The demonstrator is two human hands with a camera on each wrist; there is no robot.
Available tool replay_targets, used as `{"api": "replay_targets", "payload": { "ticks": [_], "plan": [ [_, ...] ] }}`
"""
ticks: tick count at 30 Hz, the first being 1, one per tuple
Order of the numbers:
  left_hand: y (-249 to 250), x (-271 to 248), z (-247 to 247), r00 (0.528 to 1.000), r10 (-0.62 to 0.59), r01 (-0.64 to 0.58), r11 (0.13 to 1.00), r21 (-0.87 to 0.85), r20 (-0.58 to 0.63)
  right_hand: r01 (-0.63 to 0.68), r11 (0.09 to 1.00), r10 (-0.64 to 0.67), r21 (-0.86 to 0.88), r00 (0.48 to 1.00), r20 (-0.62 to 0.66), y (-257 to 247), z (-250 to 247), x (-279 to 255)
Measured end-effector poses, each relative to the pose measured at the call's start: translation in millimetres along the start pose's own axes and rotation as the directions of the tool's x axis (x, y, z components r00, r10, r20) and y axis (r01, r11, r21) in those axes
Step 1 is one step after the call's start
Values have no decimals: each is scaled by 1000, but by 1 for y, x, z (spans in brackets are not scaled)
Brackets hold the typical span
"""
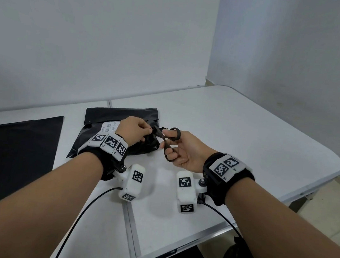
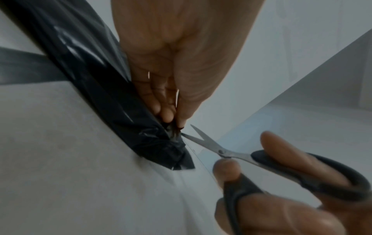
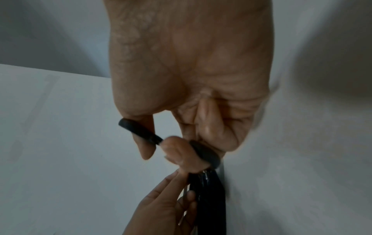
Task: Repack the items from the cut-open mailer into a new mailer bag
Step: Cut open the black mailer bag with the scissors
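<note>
Flat black mailer (image 1: 10, 151) at table (image 1: 238, 142) left edge. Our left hand (image 1: 134, 130) pinches corner of labelled black mailer (image 1: 96, 138) near far edge. Our right hand (image 1: 185, 152) grasps scissors (image 1: 168, 143). Left wrist view alone shows blades parted at pinched corner. Contents hidden.

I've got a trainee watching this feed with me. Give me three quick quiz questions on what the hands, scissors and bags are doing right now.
1. True or false: the scissors have their blades apart at the pinched end of the labelled mailer.
2. Which hand holds the scissors? A) left hand B) right hand
3. Fill in: the flat black bag lies on the table to the ___ of the labelled mailer.

Key: 1 true; 2 B; 3 left
</note>
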State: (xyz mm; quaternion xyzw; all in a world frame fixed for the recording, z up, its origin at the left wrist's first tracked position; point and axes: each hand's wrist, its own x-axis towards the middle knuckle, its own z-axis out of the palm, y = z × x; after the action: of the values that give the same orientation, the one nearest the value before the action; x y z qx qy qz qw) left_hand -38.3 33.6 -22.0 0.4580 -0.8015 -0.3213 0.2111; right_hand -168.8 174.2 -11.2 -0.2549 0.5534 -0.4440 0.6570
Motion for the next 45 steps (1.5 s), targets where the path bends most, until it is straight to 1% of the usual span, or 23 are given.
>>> {"api": "replay_targets", "payload": {
  "ticks": [1,4,5,7,9,12,14,17,20,24,29,31,36,40,42,45],
  "plan": [
    [1,0,-1,1000,14,-14,1000,13,-2,22,999,-21,25,1000,-11,0,0,1],
    [4,-3,-2,994,104,-99,985,145,-29,53,997,-51,51,998,-37,1,-3,0],
    [4,-4,-2,992,126,-121,981,152,-24,54,998,-52,44,998,-39,1,-5,-1],
    [4,-2,-1,990,141,-142,985,100,17,58,998,-57,29,998,-32,1,-10,-5],
    [3,1,2,991,126,-128,991,33,42,57,998,-57,13,998,-9,1,-13,-9],
    [4,5,5,997,69,-66,994,-84,34,44,999,-43,-16,999,25,0,-17,-15],
    [5,6,6,998,42,-34,988,-149,50,22,999,-21,-43,999,36,-1,-18,-18],
    [9,6,5,996,23,-6,983,-184,89,-13,996,16,-91,999,32,1,-17,-18],
    [9,4,4,994,7,16,976,-216,105,-21,996,23,-88,999,25,3,-10,-12],
    [5,2,1,998,24,-15,991,-135,65,-3,999,4,-48,1000,18,4,-3,-4],
    [7,-4,-4,995,96,-96,995,-3,8,34,999,-34,-11,999,0,5,-1,2],
    [8,-5,-4,994,110,-109,994,30,-12,32,999,-32,-10,999,2,5,-1,2],
    [9,-6,-3,985,161,-157,985,67,-59,13,997,-12,-74,1000,4,1,1,3],
    [7,-5,-3,973,182,-175,983,59,-146,13,996,-11,-88,1000,19,-2,0,2],
    [7,-5,-4,972,186,-176,981,75,-146,13,997,-11,-72,999,30,0,-2,0],
    [9,-6,-3,972,205,-196,977,89,-110,26,999,-25,-24,999,32,3,-2,1]
  ]
}}
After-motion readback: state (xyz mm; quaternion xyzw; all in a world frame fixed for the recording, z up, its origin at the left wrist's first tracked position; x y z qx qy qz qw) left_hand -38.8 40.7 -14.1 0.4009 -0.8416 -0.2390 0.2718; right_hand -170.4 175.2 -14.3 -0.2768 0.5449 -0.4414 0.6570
